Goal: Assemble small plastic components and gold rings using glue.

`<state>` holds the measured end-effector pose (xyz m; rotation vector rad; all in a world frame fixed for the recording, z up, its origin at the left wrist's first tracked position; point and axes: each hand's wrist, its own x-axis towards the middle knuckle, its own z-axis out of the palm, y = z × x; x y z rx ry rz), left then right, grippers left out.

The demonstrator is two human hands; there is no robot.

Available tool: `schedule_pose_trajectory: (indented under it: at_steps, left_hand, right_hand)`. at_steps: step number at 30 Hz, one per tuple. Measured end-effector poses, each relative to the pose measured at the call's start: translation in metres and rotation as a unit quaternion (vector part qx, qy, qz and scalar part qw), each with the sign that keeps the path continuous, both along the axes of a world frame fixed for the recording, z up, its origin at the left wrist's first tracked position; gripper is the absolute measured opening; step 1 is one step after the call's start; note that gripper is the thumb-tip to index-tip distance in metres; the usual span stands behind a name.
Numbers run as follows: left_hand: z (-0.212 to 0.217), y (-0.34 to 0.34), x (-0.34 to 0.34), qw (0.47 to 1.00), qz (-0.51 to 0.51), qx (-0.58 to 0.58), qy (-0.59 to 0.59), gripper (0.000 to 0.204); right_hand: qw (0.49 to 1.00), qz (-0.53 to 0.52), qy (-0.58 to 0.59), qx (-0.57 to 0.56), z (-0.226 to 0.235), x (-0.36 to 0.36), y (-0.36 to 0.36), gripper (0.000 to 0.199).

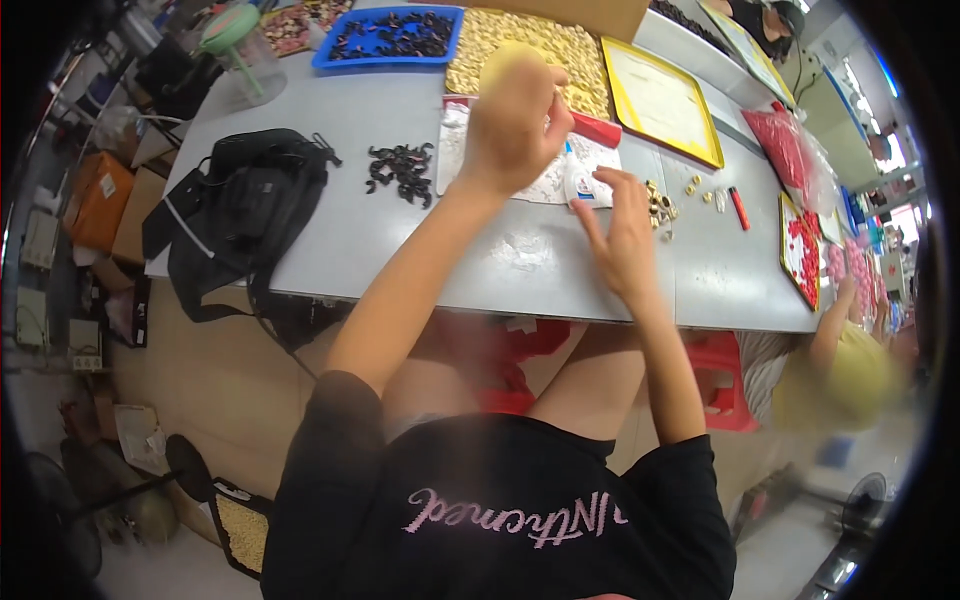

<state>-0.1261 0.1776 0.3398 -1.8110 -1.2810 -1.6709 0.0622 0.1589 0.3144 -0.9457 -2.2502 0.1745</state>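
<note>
My left hand (515,130) is raised over the table, its fingers curled; what they hold, if anything, is hidden. A pale yellow blur covers its top. My right hand (627,235) has thumb and fingers apart beside a small white bottle (579,185) with a blue part; I cannot tell whether they touch. The bottle is at the edge of a whitish printed sheet (545,188). Behind my hands, a red cylinder (597,130) lies across the sheet. Small cream-and-dark pieces (660,205) sit right of my right hand, and black curved pieces (400,172) left of the sheet.
A black bag (255,195) lies at the table's left. Behind stand a blue tray (390,60) of dark pieces, a tray of cream pieces (480,40) and a yellow-rimmed tray (660,100). A red marker-like stick (739,208) lies right. Another person (835,370) sits at far right.
</note>
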Motion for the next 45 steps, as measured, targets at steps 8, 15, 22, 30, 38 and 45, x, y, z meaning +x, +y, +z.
schedule_pose_trajectory:
  at_steps: [8, 15, 22, 30, 38, 45]
  left_hand:
    - [-0.015, -0.063, -0.11, 0.921, 0.138, -0.358, 0.07, 0.02]
    - [-0.032, -0.076, -0.104, 0.918, 0.094, -0.386, 0.02, 0.01]
    - [-0.029, -0.078, -0.102, 0.935, 0.087, -0.344, 0.006, 0.006]
    - [-0.005, -0.066, -0.07, 0.934, -0.075, -0.265, -0.225, 0.013]
    - [-0.011, -0.03, -0.011, 0.861, -0.266, -0.352, -0.252, 0.013]
    - [-0.035, -0.013, 0.022, 0.818, -0.362, -0.315, -0.318, 0.018]
  right_hand:
    - [0.998, -0.027, 0.05, -0.013, -0.022, -0.021, 0.004, 0.036]
    - [0.991, -0.023, 0.114, -0.061, -0.029, -0.013, 0.011, 0.029]
    - [0.986, -0.032, 0.147, -0.068, -0.032, -0.014, 0.009, 0.031]
    - [0.835, 0.04, 0.406, -0.37, -0.022, 0.003, 0.024, 0.032]
    - [0.636, 0.165, 0.567, -0.496, 0.024, 0.0, 0.064, 0.048]
    - [0.607, 0.212, 0.609, -0.464, 0.033, 0.006, 0.107, 0.042]
